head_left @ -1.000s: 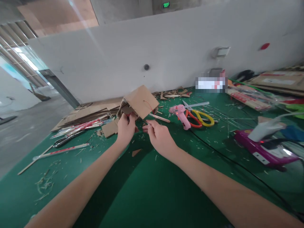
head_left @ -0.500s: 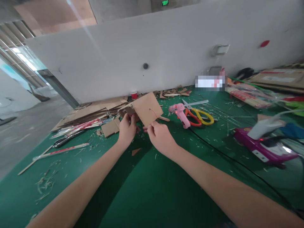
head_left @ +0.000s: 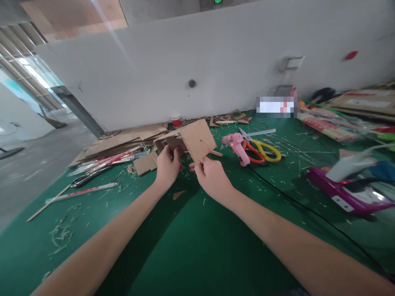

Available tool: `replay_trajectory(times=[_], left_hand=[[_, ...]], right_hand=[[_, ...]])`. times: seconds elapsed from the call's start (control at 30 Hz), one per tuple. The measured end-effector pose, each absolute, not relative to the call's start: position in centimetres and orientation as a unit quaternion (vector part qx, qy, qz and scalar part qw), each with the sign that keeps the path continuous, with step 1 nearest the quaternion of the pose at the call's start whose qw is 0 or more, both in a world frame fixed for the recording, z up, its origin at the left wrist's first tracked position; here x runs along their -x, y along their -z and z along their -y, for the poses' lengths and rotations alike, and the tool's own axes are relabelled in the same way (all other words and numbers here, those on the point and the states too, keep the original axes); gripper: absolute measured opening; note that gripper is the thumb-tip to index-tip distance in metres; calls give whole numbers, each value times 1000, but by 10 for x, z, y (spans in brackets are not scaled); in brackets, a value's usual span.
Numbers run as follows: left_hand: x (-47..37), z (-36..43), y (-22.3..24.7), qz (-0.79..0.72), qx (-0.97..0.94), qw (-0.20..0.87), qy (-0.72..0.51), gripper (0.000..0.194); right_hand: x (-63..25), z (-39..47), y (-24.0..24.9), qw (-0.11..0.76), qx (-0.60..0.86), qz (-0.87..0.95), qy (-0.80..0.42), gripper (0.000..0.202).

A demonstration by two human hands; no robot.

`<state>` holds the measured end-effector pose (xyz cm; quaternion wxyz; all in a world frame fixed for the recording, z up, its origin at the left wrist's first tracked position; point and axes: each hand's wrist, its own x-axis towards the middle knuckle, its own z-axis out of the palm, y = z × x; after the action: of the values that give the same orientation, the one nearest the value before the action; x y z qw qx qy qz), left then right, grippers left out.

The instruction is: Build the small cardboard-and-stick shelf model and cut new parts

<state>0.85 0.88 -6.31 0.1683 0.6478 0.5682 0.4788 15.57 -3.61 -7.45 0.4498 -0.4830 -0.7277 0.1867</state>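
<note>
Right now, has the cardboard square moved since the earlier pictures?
Yes: judged against the resting glue gun, the cardboard square has shifted to the right, closer to it.

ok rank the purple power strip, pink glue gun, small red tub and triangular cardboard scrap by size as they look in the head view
1. Purple power strip, looks largest
2. Pink glue gun
3. Small red tub and triangular cardboard scrap, too alike to rank

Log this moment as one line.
left hand: pinching cardboard piece assembly's dark side | right hand: at its lower edge, near red wire | glue gun: lying on table
</note>
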Motion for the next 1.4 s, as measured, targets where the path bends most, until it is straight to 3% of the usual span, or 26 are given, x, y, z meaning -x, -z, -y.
replay_trajectory(times=[0.43,0.87,1.4], left_hand=[[-9,-7,61,-570,-653,160,-472,21],[-1,-12,78,-523,-638,299,-479,23],[-8,-5,75,-556,-644,236,-470,18]], right_hand=[[-156,36,77,441,492,725,-193,20],[-158,30,79,448,478,723,-218,24],[-155,33,77,402,505,747,-160,29]])
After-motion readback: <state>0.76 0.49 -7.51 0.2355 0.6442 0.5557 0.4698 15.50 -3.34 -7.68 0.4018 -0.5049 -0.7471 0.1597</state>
